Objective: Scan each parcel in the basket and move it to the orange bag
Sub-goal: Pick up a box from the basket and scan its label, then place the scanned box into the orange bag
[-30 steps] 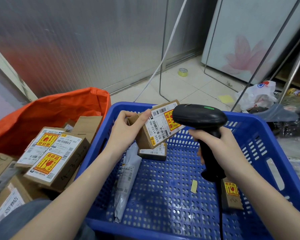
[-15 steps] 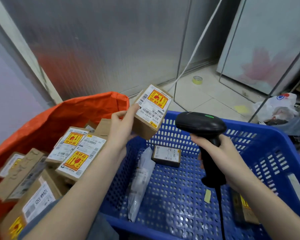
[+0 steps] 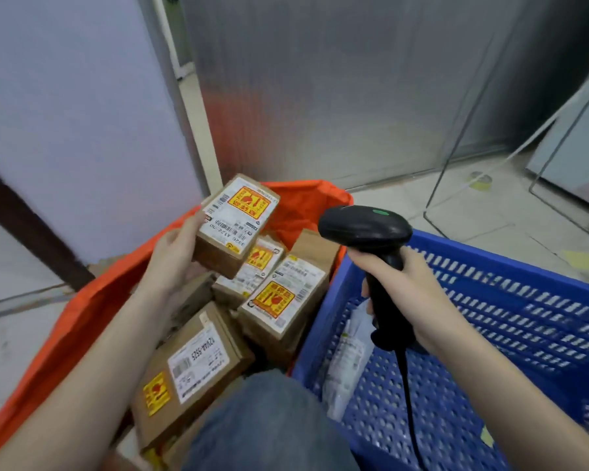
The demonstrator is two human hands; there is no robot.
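two hands: both are holding something
left hand (image 3: 174, 256): fingers curled round a small parcel (image 3: 235, 226), label up, held above the boxes in the orange bag (image 3: 82, 317)
right hand (image 3: 402, 283): wrapped round the scanner (image 3: 371, 239) handle, over the blue basket (image 3: 524, 300)

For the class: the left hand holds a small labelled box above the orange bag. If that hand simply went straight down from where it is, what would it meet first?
Most likely the pile of parcels already in the orange bag. The left hand holds the small box over them; depth is hard to judge from this one view.
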